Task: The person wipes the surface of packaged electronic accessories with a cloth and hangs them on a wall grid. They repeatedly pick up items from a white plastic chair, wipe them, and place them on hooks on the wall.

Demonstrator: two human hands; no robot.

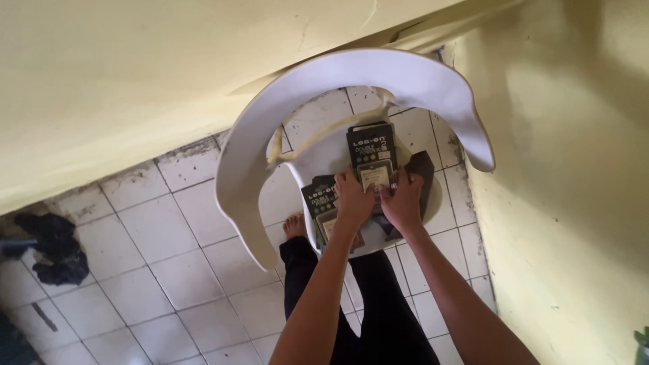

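A white plastic chair stands against the yellow wall, its seat carrying several dark flat packages. My left hand and my right hand both grip the lower end of one black package with a pale window, which lies upright on the seat. A second similar black package sits to the left, partly under my left hand. A dark item lies at the right, behind my right hand.
White tiled floor spreads to the left. Yellow walls close in at top and right. Dark cloth lies on the tiles at the far left. My black-trousered legs and a bare foot are beside the chair.
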